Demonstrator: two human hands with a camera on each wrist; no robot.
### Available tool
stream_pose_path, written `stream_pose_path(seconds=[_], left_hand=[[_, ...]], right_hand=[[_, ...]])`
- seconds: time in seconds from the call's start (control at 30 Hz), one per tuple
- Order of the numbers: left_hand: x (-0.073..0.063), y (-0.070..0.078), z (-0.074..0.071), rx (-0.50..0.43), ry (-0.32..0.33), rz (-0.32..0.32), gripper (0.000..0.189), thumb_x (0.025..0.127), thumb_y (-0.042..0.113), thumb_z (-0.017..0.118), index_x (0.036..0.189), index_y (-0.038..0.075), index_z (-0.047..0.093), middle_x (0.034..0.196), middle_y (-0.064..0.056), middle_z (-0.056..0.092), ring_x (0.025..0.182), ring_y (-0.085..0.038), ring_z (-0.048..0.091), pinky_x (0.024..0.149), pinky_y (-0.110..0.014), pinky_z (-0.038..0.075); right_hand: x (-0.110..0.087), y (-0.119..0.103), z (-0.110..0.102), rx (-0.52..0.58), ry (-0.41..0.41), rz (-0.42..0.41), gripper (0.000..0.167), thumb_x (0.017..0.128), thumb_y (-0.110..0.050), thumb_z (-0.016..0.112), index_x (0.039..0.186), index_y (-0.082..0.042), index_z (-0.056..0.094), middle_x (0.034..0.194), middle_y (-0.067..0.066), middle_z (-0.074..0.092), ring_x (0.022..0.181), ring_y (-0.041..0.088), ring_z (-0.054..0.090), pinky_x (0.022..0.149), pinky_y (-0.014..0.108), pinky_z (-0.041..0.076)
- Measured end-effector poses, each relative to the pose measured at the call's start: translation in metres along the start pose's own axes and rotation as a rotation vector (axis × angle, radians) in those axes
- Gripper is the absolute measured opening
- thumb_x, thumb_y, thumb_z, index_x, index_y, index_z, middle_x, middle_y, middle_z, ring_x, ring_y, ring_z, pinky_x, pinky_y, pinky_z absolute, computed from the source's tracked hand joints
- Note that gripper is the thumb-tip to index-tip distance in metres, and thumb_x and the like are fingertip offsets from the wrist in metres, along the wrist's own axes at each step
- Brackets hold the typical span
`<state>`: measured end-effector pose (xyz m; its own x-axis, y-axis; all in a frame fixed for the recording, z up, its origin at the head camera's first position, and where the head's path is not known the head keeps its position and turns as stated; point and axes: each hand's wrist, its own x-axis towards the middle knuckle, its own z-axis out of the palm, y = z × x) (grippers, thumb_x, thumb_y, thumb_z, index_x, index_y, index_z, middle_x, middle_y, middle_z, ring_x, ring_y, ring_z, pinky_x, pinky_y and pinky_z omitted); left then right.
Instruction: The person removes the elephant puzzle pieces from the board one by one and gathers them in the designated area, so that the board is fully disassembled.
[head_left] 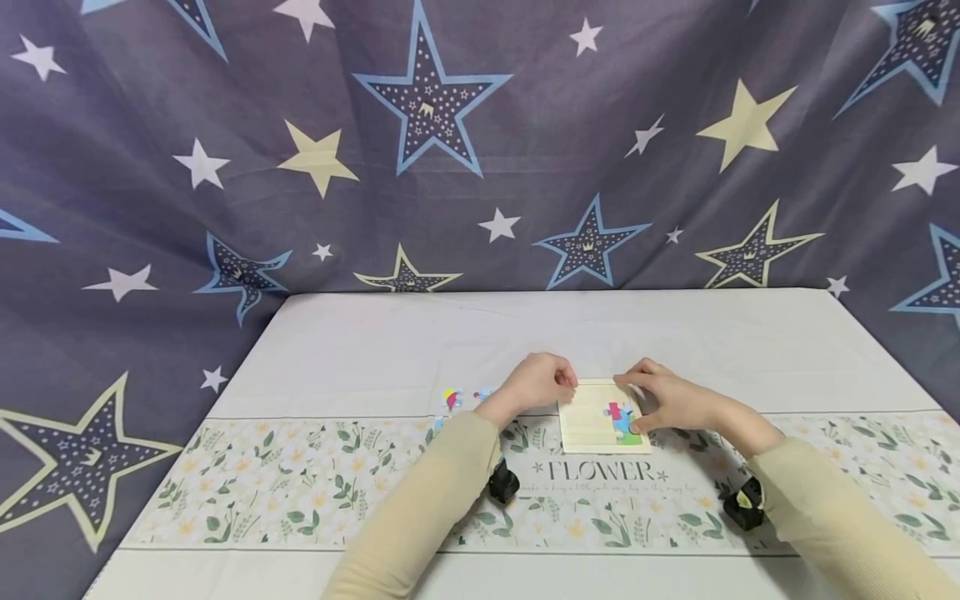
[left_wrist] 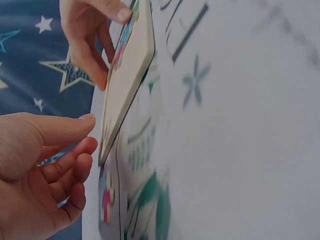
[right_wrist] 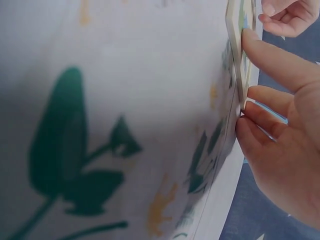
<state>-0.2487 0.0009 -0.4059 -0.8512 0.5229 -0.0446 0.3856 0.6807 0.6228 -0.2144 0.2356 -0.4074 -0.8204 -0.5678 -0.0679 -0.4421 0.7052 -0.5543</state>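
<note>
A square, pale wooden puzzle board lies on the tablecloth, with a few joined pieces in pink, blue and green at its right side. My right hand holds the board's right edge. In the right wrist view its thumb lies on the board's face, while the fingers reach along the edge. Beside the board's upper left corner is my left hand, fingers loosely bent. The left wrist view shows a gap between thumb and forefinger with nothing in it.
Several loose puzzle pieces lie left of the board, partly hidden behind the left forearm. The tablecloth carries a flower print and the word FLOWER in front of the board. A dark star-patterned curtain hangs behind the table.
</note>
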Motion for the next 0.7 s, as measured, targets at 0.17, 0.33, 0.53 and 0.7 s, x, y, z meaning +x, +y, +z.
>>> stream_pose_path(seconds=[0.17, 0.33, 0.53, 0.7], left_hand=[[0.004, 0.012, 0.010, 0.017, -0.036, 0.022, 0.007, 0.079, 0.014, 0.069, 0.086, 0.014, 0.067, 0.070, 0.008, 0.059, 0.065, -0.005, 0.051, 0.066, -0.016, 0.040], [0.008, 0.024, 0.020, 0.044, -0.075, 0.025, 0.015, 0.078, 0.016, 0.070, 0.093, 0.015, 0.068, 0.073, 0.009, 0.058, 0.068, -0.004, 0.051, 0.067, -0.016, 0.039], [0.009, 0.033, 0.024, 0.064, -0.109, 0.021, 0.018, 0.077, 0.017, 0.071, 0.095, 0.015, 0.068, 0.079, 0.008, 0.056, 0.072, -0.004, 0.049, 0.067, -0.016, 0.038], [0.009, 0.038, 0.025, 0.119, -0.125, 0.042, 0.022, 0.075, 0.022, 0.074, 0.095, 0.014, 0.068, 0.083, 0.004, 0.054, 0.075, -0.006, 0.046, 0.068, -0.016, 0.036]], right_hand=[[0.000, -0.001, -0.001, 0.013, -0.034, 0.015, 0.077, 0.069, -0.028, 0.077, 0.131, 0.005, 0.043, 0.116, 0.012, 0.042, 0.106, 0.026, 0.040, 0.089, 0.045, 0.036], [-0.001, 0.001, -0.002, 0.032, -0.053, 0.009, 0.084, 0.068, -0.031, 0.078, 0.133, 0.006, 0.039, 0.116, 0.012, 0.040, 0.106, 0.026, 0.039, 0.087, 0.043, 0.037], [-0.002, 0.001, -0.001, 0.036, -0.077, 0.007, 0.093, 0.065, -0.039, 0.079, 0.135, 0.006, 0.036, 0.119, 0.012, 0.037, 0.111, 0.029, 0.037, 0.089, 0.046, 0.037], [-0.003, 0.001, -0.001, 0.034, -0.078, 0.007, 0.093, 0.065, -0.039, 0.079, 0.135, 0.006, 0.036, 0.120, 0.012, 0.037, 0.111, 0.029, 0.036, 0.089, 0.047, 0.037]])
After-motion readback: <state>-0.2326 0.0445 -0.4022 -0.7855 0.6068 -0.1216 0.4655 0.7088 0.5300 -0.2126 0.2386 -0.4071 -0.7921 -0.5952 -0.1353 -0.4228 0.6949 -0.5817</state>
